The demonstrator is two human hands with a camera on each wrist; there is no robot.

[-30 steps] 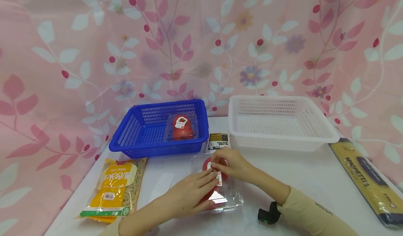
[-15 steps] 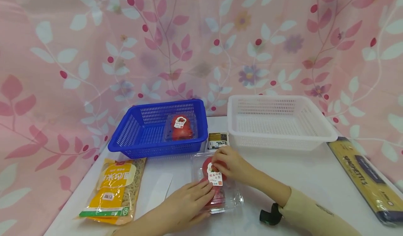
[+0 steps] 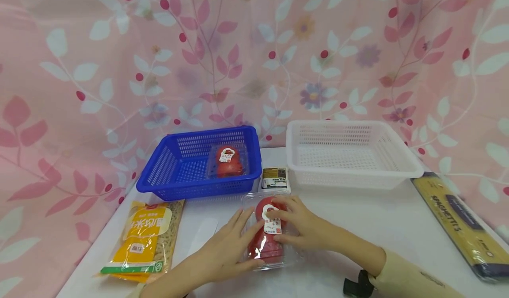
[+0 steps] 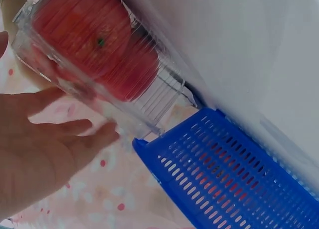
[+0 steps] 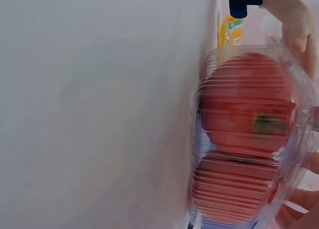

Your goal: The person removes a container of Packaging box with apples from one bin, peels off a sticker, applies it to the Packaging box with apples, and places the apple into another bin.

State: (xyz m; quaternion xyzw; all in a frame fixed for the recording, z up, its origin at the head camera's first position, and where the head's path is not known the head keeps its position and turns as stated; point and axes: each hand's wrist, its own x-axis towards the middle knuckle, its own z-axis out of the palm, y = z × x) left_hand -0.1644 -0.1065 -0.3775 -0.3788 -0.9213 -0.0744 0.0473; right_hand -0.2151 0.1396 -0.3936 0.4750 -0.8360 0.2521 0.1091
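Tomato box (image 3: 267, 231) held between both hands on the white table (image 3: 389, 227).

Left hand (image 3: 226, 249) against the box's left side, fingers nearly straight and spread, palm cupping the clear wall; right hand (image 3: 304, 229) over the right side and lid, fingers loosely curved by the white label, thumb under the edge; cannot tell whether lifted or resting. Ribbed clear plastic with red tomatoes close up in both wrist views (image 4: 99, 55) (image 5: 244, 139). Blue basket (image 3: 175, 174) just behind, holding a second box (image 3: 227, 160); small packet (image 3: 274, 177) between blue basket and white basket (image 3: 354, 156); pasta bag (image 3: 145, 238) at left; spaghetti (image 3: 457, 223) at far right.
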